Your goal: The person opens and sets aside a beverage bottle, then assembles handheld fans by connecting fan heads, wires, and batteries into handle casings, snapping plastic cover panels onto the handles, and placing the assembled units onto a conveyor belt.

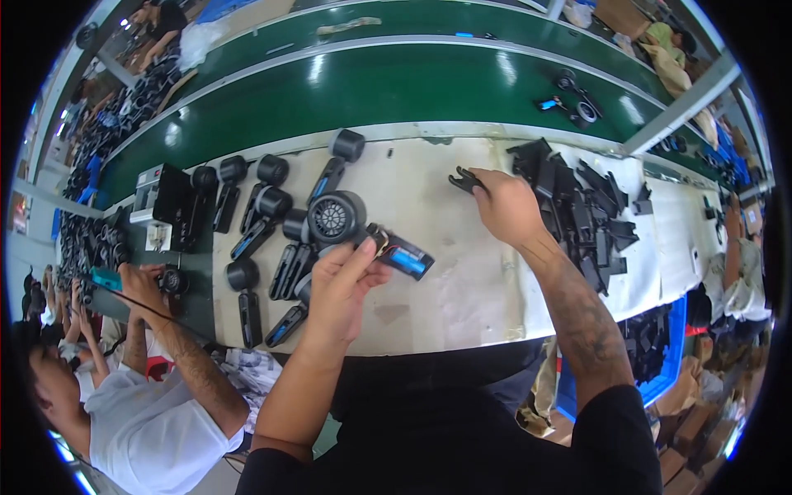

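Observation:
My left hand [340, 290] is closed around the neck of a black handheld fan [336, 219] with a round grille. The fan's handle is uncovered, and a blue battery and wires show inside. In my right hand [509, 210] I pinch a black plastic handle cover [462, 178] with a forked end, held over the table beside a pile of similar covers [584, 210]. To the left of my left hand lie several more fans [262, 216] with round heads and open handles, some showing blue batteries.
Beyond the pale worktable [437, 318] runs a green conveyor belt [396, 87], with fan parts [577, 106] on it. A blue bin [681, 342] of black parts stands low at right. At left, a person [157, 421] holds a teal tool [106, 278] near a black-and-white machine [161, 198].

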`<action>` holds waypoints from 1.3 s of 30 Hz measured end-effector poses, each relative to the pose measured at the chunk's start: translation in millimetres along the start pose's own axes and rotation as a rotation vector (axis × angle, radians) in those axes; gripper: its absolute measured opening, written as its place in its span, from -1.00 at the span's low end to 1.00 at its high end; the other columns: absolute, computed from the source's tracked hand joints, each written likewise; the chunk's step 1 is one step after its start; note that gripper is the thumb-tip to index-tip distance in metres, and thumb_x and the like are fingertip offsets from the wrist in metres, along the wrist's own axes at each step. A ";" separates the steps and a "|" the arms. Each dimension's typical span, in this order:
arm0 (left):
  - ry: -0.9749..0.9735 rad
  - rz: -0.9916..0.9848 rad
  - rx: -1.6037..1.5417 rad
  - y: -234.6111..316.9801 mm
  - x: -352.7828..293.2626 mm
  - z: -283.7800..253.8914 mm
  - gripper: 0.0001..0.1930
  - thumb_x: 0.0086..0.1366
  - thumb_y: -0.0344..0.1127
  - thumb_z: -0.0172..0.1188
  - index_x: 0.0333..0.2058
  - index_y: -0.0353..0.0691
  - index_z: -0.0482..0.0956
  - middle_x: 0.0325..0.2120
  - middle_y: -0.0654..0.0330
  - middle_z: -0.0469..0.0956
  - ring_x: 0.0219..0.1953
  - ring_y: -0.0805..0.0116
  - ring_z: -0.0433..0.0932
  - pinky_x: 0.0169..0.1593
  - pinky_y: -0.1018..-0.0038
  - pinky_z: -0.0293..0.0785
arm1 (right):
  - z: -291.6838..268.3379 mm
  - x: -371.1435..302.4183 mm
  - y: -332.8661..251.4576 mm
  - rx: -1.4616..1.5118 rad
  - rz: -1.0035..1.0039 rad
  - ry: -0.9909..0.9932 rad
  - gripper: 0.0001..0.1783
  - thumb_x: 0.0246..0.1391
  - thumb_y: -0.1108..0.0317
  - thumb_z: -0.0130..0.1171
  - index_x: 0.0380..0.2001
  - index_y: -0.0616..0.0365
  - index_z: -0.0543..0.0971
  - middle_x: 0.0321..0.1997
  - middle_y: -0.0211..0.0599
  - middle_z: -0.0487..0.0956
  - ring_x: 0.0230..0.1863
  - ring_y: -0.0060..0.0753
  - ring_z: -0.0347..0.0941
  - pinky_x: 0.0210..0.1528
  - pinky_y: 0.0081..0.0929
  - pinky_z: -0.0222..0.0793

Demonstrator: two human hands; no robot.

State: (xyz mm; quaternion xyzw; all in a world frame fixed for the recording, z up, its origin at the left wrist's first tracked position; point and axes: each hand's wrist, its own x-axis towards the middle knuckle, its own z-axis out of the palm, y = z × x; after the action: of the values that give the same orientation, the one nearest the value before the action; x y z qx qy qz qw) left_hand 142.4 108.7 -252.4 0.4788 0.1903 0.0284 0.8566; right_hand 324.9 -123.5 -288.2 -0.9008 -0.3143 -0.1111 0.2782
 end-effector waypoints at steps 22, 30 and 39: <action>-0.023 0.263 -0.009 8.5 -19.6 21.5 -0.80 0.39 -0.34 0.32 -0.10 -0.30 0.64 -0.23 0.26 0.67 -0.25 0.56 0.58 -0.15 0.56 0.47 | -31.6 -57.7 -129.7 0.780 0.191 0.048 -0.73 0.09 0.36 0.43 -0.23 0.28 0.61 -0.38 -0.30 0.54 -0.34 -0.44 0.42 -0.19 -0.47 0.38; -0.100 0.224 0.063 1.5 -19.6 1.2 -0.72 0.39 -0.31 0.32 -0.02 -0.33 0.61 -0.21 0.23 0.67 -0.26 0.55 0.58 -0.19 0.56 0.49 | -2.7 -81.4 -132.4 1.020 0.311 -0.121 -0.77 0.17 0.32 0.37 -0.37 0.31 0.62 -0.50 -0.29 0.53 -0.45 -0.53 0.44 -0.37 -0.52 0.35; -0.180 0.266 0.020 11.2 -16.6 -4.5 -0.66 0.46 -0.22 0.20 0.06 -0.35 0.55 -0.07 0.04 0.66 -0.03 0.27 0.65 0.09 0.34 0.55 | -21.9 -60.0 -140.5 0.822 0.108 -0.044 -0.72 0.13 0.28 0.41 -0.44 0.29 0.59 -0.56 -0.26 0.51 -0.59 -0.42 0.41 -0.48 -0.48 0.33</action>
State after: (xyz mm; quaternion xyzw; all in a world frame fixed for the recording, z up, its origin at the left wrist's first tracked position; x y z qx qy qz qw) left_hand 126.9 114.5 -240.3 0.5089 0.0480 0.0968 0.8540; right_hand 189.5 -75.2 -232.1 -0.7322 -0.2905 0.0575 0.6133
